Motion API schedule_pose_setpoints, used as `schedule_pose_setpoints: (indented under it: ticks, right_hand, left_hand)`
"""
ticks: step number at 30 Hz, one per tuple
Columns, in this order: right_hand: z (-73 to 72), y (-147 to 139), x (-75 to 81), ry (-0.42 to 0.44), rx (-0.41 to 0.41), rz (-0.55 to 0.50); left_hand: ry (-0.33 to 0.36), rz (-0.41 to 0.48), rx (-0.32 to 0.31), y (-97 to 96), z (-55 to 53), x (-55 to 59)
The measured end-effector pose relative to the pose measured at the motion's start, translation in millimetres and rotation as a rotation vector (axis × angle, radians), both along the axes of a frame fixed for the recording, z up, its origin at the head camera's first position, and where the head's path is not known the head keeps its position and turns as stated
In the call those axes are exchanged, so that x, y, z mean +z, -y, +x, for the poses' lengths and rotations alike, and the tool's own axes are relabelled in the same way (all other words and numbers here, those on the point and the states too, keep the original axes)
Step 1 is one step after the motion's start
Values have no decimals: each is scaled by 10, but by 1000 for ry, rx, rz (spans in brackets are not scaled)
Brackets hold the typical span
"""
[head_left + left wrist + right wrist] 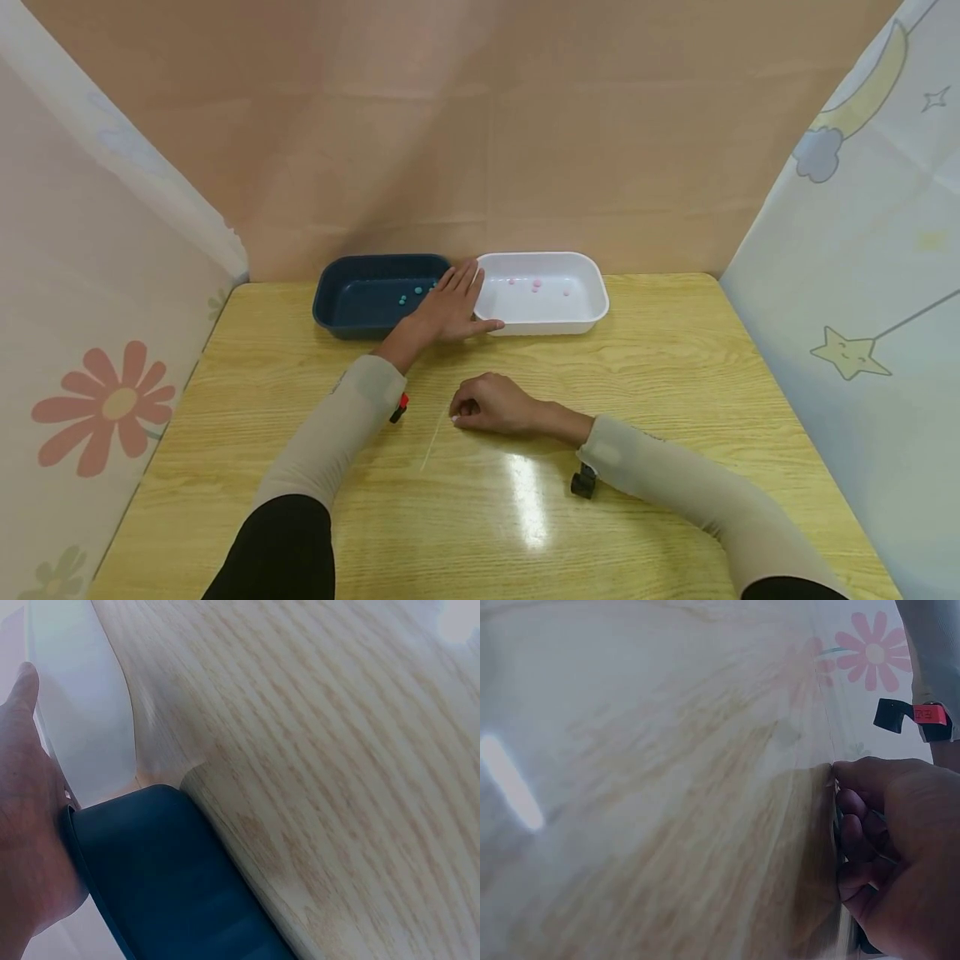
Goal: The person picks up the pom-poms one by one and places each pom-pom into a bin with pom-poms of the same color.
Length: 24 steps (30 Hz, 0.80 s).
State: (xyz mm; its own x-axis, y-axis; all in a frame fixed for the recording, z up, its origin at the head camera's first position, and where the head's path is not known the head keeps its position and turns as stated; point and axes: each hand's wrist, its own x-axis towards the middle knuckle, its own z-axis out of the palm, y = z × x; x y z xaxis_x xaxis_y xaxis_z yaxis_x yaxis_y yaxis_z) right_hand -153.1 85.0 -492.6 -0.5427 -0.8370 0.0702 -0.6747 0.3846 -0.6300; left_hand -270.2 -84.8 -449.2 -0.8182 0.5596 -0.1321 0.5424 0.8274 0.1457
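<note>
My left hand [450, 310] lies over the neighbouring ends of the dark blue tub [360, 332] and the white tub [540, 327], its fingers straight and the thumb spread towards the white one. In the left wrist view the hand [30, 795] is at the blue tub's rim. Nearer the front, my right hand [495, 405] is low at the tabletop, fingers curled, thumb and forefinger together. They pinch one end of a thin pale string [433, 442], which slants towards the front of the table. In the right wrist view the right hand's [900, 832] fingertips are right at the surface.
Several small teal beads [418, 291] lie in the blue tub and several pink beads [536, 285] in the white tub. Both tubs stand side by side at the back of the wooden table [660, 367], before a brown backdrop [585, 150]. Printed side panels flank the table.
</note>
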Motion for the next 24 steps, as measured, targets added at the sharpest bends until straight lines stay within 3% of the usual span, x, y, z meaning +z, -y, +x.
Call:
schedule_pose_setpoints:
  ticks: [12,24]
  right_hand:
    - [-12,-119,165,-43,-6,-3]
    - [-278,-433,458,-130,-58,-19]
  left_hand:
    - [5,-4,7,-5,-7,-16]
    - [1,-10,7,-8,5,9]
